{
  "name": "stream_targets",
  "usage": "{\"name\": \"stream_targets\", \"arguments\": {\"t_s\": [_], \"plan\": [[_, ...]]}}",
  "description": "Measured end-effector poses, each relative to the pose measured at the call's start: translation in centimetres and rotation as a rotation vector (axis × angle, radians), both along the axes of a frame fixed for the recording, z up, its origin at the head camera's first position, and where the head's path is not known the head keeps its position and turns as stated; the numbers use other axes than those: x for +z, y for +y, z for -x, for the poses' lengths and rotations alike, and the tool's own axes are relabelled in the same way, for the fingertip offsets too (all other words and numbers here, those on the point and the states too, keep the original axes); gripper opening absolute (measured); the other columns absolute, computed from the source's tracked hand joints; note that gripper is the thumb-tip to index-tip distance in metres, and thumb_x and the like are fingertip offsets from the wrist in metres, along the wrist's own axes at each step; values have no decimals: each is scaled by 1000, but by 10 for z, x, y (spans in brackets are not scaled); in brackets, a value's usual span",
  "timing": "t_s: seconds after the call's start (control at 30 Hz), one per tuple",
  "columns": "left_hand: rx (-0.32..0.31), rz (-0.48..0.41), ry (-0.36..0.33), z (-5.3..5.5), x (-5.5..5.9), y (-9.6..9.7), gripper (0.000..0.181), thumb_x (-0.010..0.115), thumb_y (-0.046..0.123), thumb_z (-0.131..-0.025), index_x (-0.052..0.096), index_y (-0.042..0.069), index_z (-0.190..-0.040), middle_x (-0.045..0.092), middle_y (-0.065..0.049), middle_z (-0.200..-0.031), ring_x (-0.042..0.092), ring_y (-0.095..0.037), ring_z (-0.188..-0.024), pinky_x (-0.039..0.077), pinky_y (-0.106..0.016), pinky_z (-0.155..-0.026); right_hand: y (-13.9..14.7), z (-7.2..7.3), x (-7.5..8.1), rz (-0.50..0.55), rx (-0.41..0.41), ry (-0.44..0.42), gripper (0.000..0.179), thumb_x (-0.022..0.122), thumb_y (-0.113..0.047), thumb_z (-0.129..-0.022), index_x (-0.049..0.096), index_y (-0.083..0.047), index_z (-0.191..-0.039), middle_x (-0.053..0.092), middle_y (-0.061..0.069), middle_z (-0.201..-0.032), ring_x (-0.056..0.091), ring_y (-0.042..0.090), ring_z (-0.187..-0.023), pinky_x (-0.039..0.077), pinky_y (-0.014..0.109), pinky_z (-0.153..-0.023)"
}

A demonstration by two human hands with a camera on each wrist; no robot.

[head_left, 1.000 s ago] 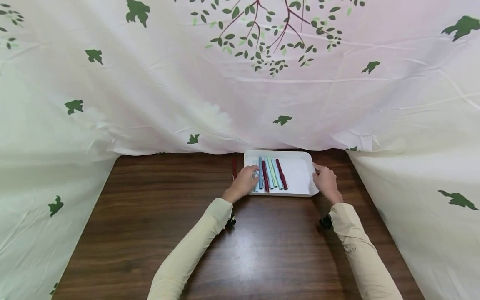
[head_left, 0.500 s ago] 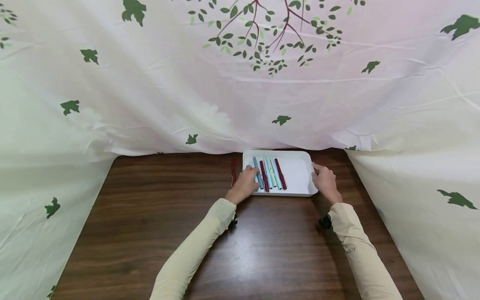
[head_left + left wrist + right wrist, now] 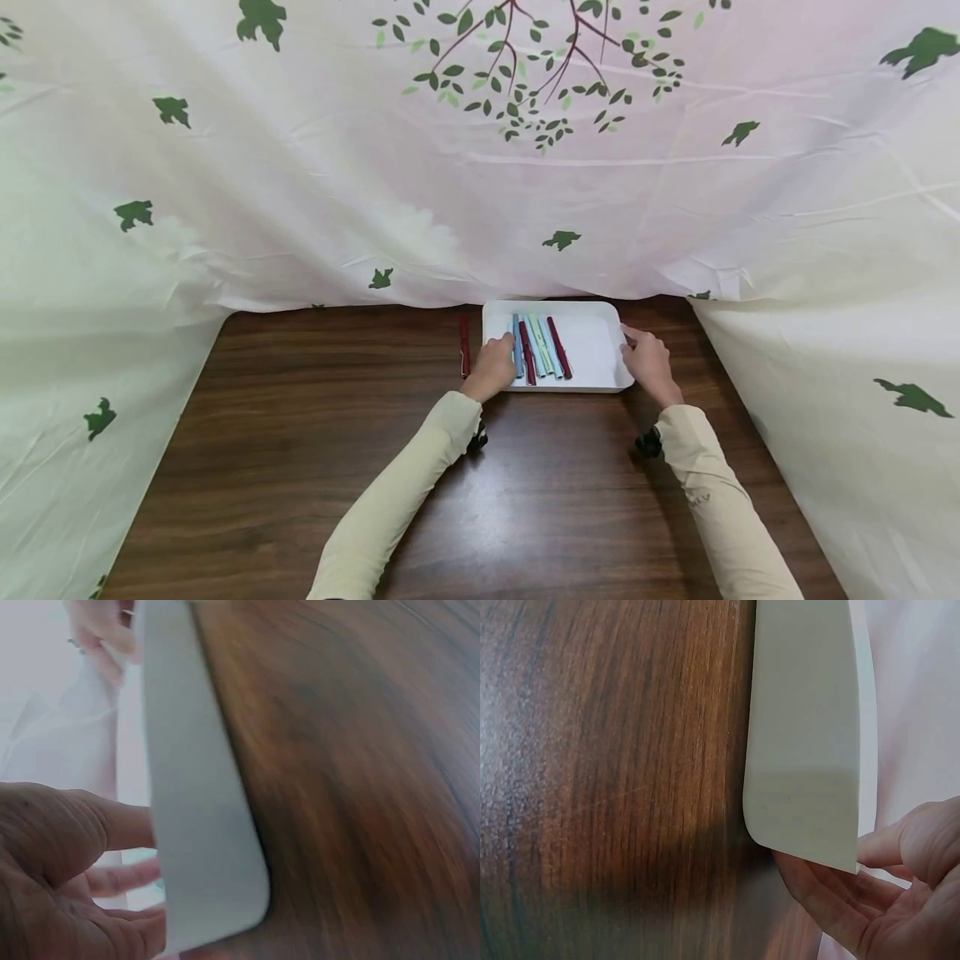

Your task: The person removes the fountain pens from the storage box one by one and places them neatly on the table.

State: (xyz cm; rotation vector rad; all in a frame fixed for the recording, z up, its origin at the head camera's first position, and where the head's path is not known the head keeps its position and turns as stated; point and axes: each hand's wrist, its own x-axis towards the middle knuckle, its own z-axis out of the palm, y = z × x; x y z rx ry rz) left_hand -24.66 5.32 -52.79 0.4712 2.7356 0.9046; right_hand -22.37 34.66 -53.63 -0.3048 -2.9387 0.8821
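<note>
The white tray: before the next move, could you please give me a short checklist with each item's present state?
1. White tray resting on the wooden table: ok, as far as the views show.
2. Right hand steadying the tray: ok, it grips the right end.
3. All pens in the tray: not ok, one dark red pen lies on the table, left of the tray.
4. Rightmost pen in the row within the rim: ok.
5. Left hand holding the blue pen: cannot tell, it is beside the pen but contact is unclear.
</note>
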Motion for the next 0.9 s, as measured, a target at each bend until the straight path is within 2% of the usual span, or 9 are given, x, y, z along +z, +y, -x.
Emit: {"name": "stream_targets", "arguments": {"t_s": [0.07, 0.17, 0.23, 0.3, 0.4, 0.53, 0.7, 0.9], "plan": [[25, -27, -57, 0, 4, -1, 36, 64, -5, -94, 58, -5, -129, 70, -23, -111, 58, -24, -77, 49, -33, -63, -1, 0, 0, -9, -2, 3, 44, 54, -3, -103, 55, 5, -146, 67, 34, -126, 67, 40, -93, 53, 48, -74], [70, -95, -143, 1, 9, -6, 50, 66, -3, -92, 51, -5, -140, 68, -24, -121, 54, -22, -77, 45, -29, -61, -3, 0, -1, -20, -7, 7, 44, 54, -3, -103, 55, 6, -146, 68, 34, -124, 66, 41, -91, 53, 52, -75], [89, -157, -191, 2, 12, -11, 55, 68, -2, -90, 51, -7, -143, 69, -24, -118, 55, -21, -76, 45, -28, -62, -4, -1, -1, -31, -9, 11, 44, 54, -3, -102, 56, 6, -145, 68, 34, -124, 66, 42, -93, 53, 55, -77], [105, -253, -249, 4, 15, -16, 57, 68, -2, -88, 53, -8, -143, 72, -24, -112, 59, -19, -75, 48, -29, -65, -4, -1, -1, -32, -14, 14, 44, 54, -3, -102, 56, 6, -145, 68, 34, -124, 67, 44, -94, 53, 56, -79], [119, -432, -389, 8, 16, -22, 54, 69, -1, -90, 56, -11, -141, 73, -23, -104, 68, -18, -75, 59, -34, -75, -5, -3, 0, -33, -15, 8, 44, 53, -3, -103, 55, 6, -146, 67, 34, -125, 67, 43, -96, 53, 57, -80], [139, -641, -585, 15, 16, -29, 52, 70, -1, -94, 54, -13, -141, 70, -22, -111, 71, -17, -80, 60, -40, -92, -5, -4, 1, -36, -16, 1, 45, 53, -3, -103, 54, 6, -147, 67, 34, -126, 68, 43, -95, 53, 56, -80], [151, -743, -707, 17, 14, -34, 50, 71, 1, -96, 56, -8, -143, 69, -15, -111, 67, -13, -84, 60, -32, -89, -5, -5, 3, -33, -18, 7, 44, 54, -3, -103, 55, 6, -146, 67, 34, -126, 66, 42, -90, 53, 55, -76], [142, -787, -770, 16, 11, -39, 50, 71, 4, -98, 56, -3, -146, 67, -7, -106, 66, -13, -88, 60, -30, -86, -5, -5, 3, -35, -4, 13, 44, 54, -3, -103, 55, 7, -146, 65, 35, -128, 63, 38, -80, 51, 50, -70]]}}
